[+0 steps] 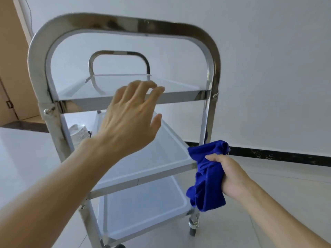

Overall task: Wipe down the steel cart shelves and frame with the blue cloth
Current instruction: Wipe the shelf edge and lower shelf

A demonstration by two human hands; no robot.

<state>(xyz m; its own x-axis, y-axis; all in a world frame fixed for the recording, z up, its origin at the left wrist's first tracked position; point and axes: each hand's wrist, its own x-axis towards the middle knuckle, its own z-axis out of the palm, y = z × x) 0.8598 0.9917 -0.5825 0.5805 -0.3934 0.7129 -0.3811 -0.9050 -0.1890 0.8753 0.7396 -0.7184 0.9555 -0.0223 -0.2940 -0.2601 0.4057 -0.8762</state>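
A three-shelf steel cart [179, 26] stands right in front of me, its arched near handle at the top of the view. My left hand [130, 119] reaches forward, open with fingers spread, hovering just in front of the top shelf's near rim [179, 98]. My right hand [230, 173] is lower right, beside the cart's right post, shut on the bunched blue cloth [206, 178]. The cloth hangs next to the middle shelf's near right corner [189, 163]. The bottom shelf [143, 212] shows below.
A white wall with a black baseboard [279, 155] runs behind the cart. A wooden door [10, 68] is at the far left. A white ridged object [79, 131] sits on the floor behind the cart's left post. A caster wheel [193, 228] is at the bottom right.
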